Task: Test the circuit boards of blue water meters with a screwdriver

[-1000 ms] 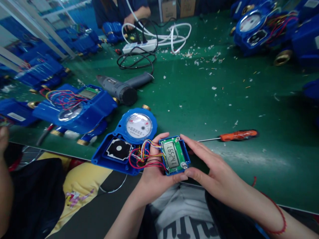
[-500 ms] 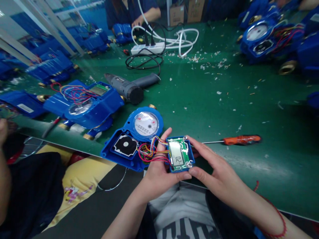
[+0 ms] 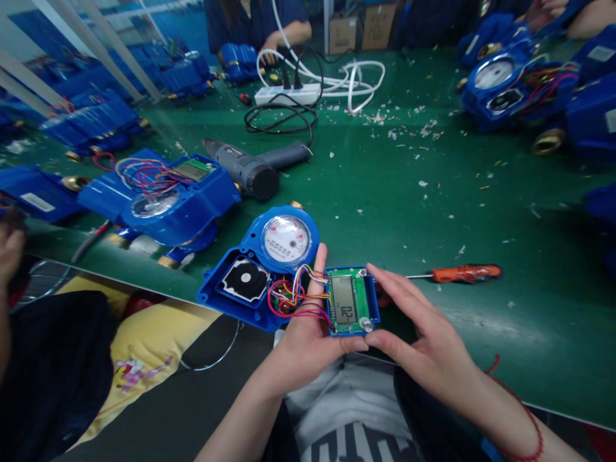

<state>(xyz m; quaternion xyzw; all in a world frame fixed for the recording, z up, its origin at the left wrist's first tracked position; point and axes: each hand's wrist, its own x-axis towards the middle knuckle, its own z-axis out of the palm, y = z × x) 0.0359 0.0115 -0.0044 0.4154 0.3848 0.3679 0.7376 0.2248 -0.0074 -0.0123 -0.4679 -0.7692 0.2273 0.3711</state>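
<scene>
Between my two hands is a small circuit board with a display [image 3: 342, 301], set in a blue plastic housing. My left hand [image 3: 308, 333] grips its left and lower edges, with the fingers partly hidden beneath. My right hand [image 3: 418, 321] holds the right side, thumb at the lower corner and fingers at the upper one. Coloured wires [image 3: 293, 298] run from the board into an open blue water meter [image 3: 231, 289] at the left, whose round dial [image 3: 287, 240] faces up. A screwdriver [image 3: 466, 274] with an orange handle lies beyond my right fingers, its shaft tip hidden.
A grey heat gun [image 3: 245, 168] lies behind the meter. Further back are a white power strip [image 3: 289, 95] and cables. Other blue meters [image 3: 163, 205] stand left, and more [image 3: 500, 83] at the right. Scraps litter the green table [image 3: 385, 186]. Co-workers sit left and across.
The board is tilted slightly, so glare has left its display. My hands keep their hold, and the view has shifted a little.
</scene>
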